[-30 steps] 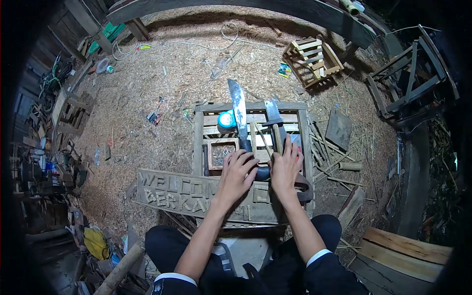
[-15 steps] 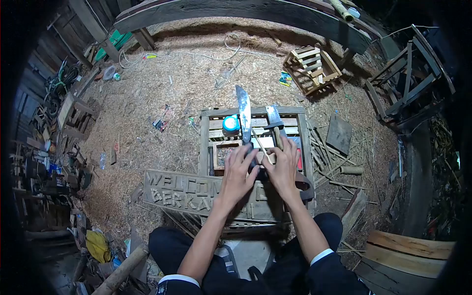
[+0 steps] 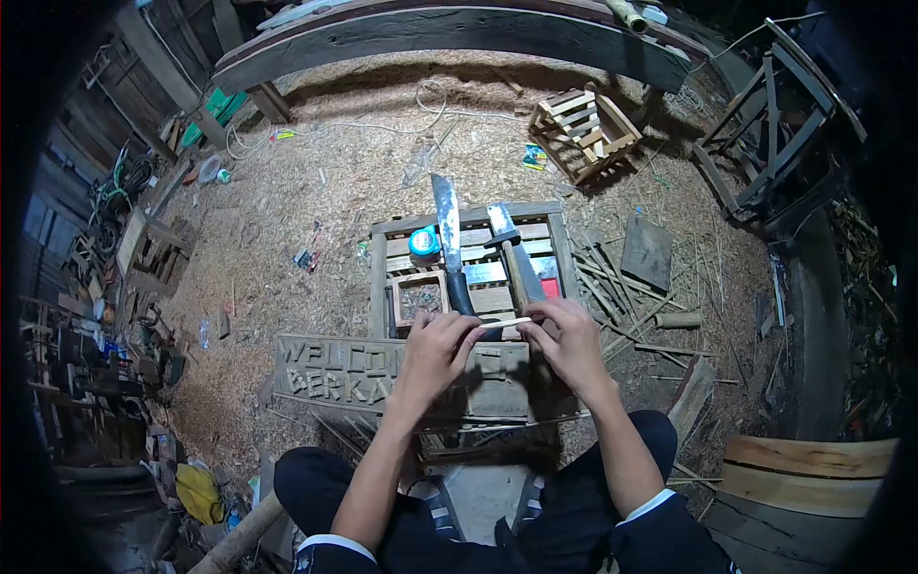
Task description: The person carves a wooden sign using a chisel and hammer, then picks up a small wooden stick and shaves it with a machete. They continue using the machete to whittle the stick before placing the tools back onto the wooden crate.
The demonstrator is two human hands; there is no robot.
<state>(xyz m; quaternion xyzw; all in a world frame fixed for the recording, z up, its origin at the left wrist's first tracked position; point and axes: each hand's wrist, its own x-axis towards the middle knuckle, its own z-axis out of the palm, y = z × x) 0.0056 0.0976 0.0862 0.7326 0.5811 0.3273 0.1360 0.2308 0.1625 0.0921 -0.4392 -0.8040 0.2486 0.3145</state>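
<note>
A short, thin pale stick [image 3: 505, 323] lies level between my two hands, above the near part of a slatted wooden table [image 3: 379, 277]. My left hand [image 3: 438, 349] pinches its left end, and my right hand [image 3: 566, 346] pinches its right end. Just beyond them lie a machete [image 3: 448, 225] with a dark handle, a blue tape measure [image 3: 424, 243], a saw [image 3: 529, 275] and a second blade [image 3: 500, 222]. A small wooden box [image 3: 419, 279] with small bits inside sits on the left. Under my wrists is a board [image 3: 325, 368] with raised letters, partly hidden by my arms.
Wood shavings cover the ground. A wooden crate [image 3: 585, 136] stands beyond the table, below a long beam [image 3: 449, 43]. Thin sticks and a flat dark board [image 3: 647, 253] lie to the right. A yellow cloth [image 3: 198, 493] is at the lower left.
The stick has turned from slanting upward to nearly level, and my hands are now at its two ends, farther apart. The view has shifted slightly, and the saw shows more fully.
</note>
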